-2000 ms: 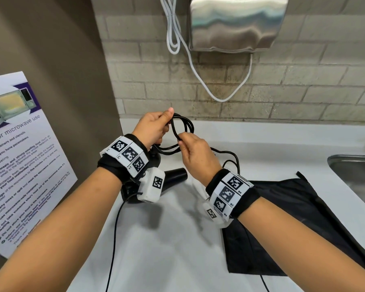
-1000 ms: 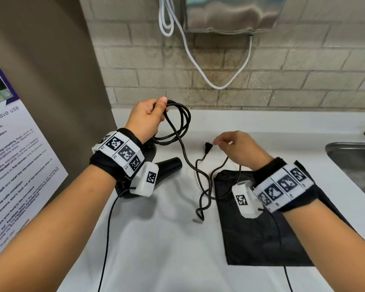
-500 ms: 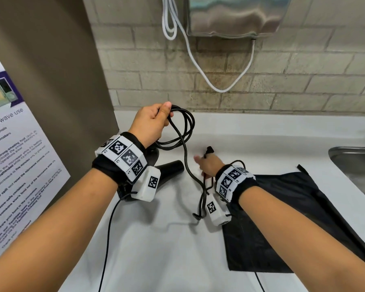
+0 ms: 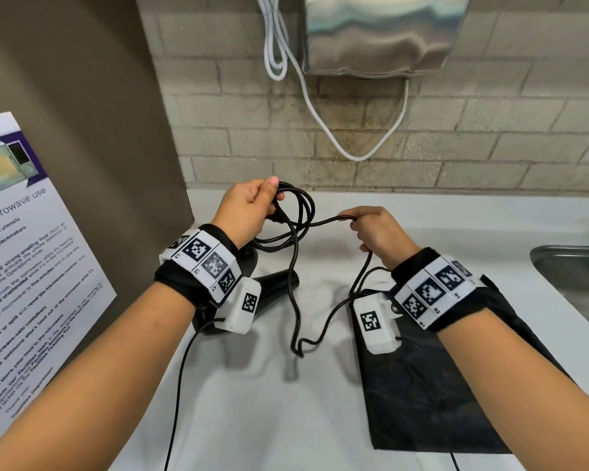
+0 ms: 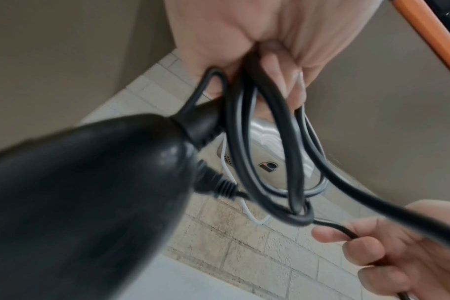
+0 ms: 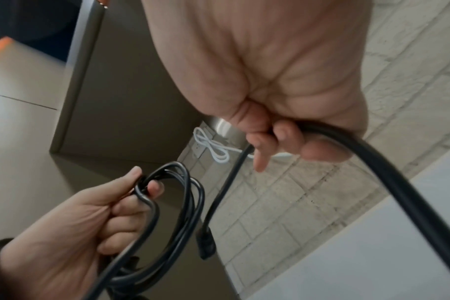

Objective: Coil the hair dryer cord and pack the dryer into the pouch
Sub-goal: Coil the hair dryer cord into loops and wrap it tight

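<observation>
White counter (image 4: 252, 419), "microwave use" poster (image 4: 31, 266), left hand (image 4: 249, 209) gripping cord (image 4: 296, 266) coils, right hand (image 4: 378, 232) pinching cord

hands 2 (image 4: 249, 209) (image 4: 376, 232) | dryer 1 (image 4: 272, 283) | cord 1 (image 4: 295, 266) | pouch 1 (image 4: 422, 385)

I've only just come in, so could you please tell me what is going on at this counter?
A person is winding up the black hair dryer cord. The left hand grips several finished loops, while the right hand holds the loose stretch, which sags to the white counter. The black hair dryer lies there under the left wrist. The flat black fabric pouch lies beside it, with nothing packed yet.
</observation>
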The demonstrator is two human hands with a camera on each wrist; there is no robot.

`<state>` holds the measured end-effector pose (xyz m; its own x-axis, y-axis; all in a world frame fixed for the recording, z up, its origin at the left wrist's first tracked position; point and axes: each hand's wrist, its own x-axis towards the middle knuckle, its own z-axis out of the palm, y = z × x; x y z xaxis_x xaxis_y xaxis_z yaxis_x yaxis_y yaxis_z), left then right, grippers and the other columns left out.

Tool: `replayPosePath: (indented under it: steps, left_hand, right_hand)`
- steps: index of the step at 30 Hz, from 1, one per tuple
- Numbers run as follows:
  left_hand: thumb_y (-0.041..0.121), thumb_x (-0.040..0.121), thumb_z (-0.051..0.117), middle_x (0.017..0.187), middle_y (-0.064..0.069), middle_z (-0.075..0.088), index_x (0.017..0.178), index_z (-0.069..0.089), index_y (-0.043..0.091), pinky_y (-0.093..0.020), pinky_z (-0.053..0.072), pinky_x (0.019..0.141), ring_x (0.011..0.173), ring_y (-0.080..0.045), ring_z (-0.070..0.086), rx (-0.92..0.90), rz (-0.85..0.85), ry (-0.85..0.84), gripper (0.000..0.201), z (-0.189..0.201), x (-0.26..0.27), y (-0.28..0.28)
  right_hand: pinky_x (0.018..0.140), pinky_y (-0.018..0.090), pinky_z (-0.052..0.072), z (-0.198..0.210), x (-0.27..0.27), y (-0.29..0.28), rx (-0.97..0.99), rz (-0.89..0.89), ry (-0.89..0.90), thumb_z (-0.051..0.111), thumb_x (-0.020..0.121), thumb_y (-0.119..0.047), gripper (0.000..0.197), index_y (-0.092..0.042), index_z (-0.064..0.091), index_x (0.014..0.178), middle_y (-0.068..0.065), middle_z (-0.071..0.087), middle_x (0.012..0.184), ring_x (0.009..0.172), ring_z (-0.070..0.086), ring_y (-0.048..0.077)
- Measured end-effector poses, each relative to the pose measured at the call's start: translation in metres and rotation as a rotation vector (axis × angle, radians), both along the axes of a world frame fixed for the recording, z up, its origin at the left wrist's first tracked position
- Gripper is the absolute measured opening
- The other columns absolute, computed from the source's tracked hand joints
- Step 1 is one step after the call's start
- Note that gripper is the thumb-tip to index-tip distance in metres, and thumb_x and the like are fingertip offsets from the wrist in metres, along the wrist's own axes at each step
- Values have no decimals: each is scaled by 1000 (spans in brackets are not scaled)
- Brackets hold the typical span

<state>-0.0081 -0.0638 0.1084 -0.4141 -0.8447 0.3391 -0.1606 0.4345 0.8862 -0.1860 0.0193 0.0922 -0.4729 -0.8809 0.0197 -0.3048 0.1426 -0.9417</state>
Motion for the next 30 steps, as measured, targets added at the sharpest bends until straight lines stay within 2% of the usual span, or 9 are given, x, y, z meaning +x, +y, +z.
replayPosePath:
  steps: [3, 7, 10, 12, 15, 17, 23, 26, 30]
  left_hand:
    - [30, 99, 37, 51, 6, 41, 71, 55, 22, -9, 26, 36, 33, 1, 37, -13, 6, -12, 35, -1, 2, -2]
    - [32, 99, 36, 57, 3, 41, 71, 55, 23, -9, 27, 37, 34, 2, 39, -20, 17, -25, 35, -1, 4, -4]
    - [32, 99, 36, 57, 2, 41, 71, 55, 23, -9, 27, 37, 35, 2, 39, -24, 26, -27, 35, 0, 4, -4]
    - [32, 99, 37, 57, 3, 40, 71, 55, 23, -9, 27, 37, 34, 2, 39, -24, 29, -25, 35, 0, 4, -5]
    - [33, 99, 37, 57, 3, 40, 71, 55, 23, -10, 26, 36, 34, 2, 38, -15, 31, -24, 35, 0, 3, -7]
    - [33, 99, 37, 58, 2, 40, 71, 55, 22, -10, 26, 36, 34, 2, 38, -3, 29, -22, 35, 0, 3, -7]
    - [34, 99, 36, 59, 3, 41, 72, 56, 24, -17, 27, 44, 34, 1, 37, 1, 33, -30, 35, 0, 1, -7]
    - [33, 99, 37, 59, 3, 42, 72, 56, 23, -20, 26, 48, 35, 2, 39, -9, 50, -26, 35, 1, 0, -7]
    - [32, 99, 36, 58, 4, 43, 76, 58, 20, -19, 28, 51, 35, 3, 40, -17, 62, -32, 34, 1, 0, -9]
  right_hand:
    - [75, 28, 40, -2, 2, 3, 47, 19, 110, 45, 94, -27, 26, -11, 62, 85, -4, 47, 73, 71, 44, 12]
    - [53, 21, 30, -11, -1, 5, -1, 1, 230, 46, 95, -23, 25, -16, 47, 70, -1, 43, 62, 57, 39, 12]
    - [54, 20, 33, -10, -3, 7, 57, 20, 370, 39, 96, -11, 19, -11, 47, 79, 10, 57, 83, 64, 43, 17]
    - [53, 11, 34, -8, -2, 8, 123, 68, 433, 35, 94, 0, 27, -12, 50, 75, 8, 60, 93, 60, 41, 6]
    - [58, 12, 34, -7, -3, 8, 133, 43, 312, 33, 89, 7, 32, -1, 56, 110, 10, 64, 101, 75, 50, 14]
    - [57, 16, 34, -5, -5, 7, 101, 2, 255, 37, 87, 6, 34, -3, 56, 115, 15, 63, 104, 80, 48, 19]
    - [76, 29, 43, 1, 3, 8, 9, -125, 391, 50, 90, -42, 27, -21, 63, 100, -1, 57, 84, 83, 52, 20]
    - [63, 29, 39, 2, 4, 11, -109, -160, 497, 48, 92, -29, 21, -19, 65, 86, -8, 48, 59, 63, 47, 20]
    - [49, 18, 31, 4, 11, 13, -321, -63, 437, 42, 94, -11, 23, -14, 60, 107, -7, 42, 56, 50, 38, 10]
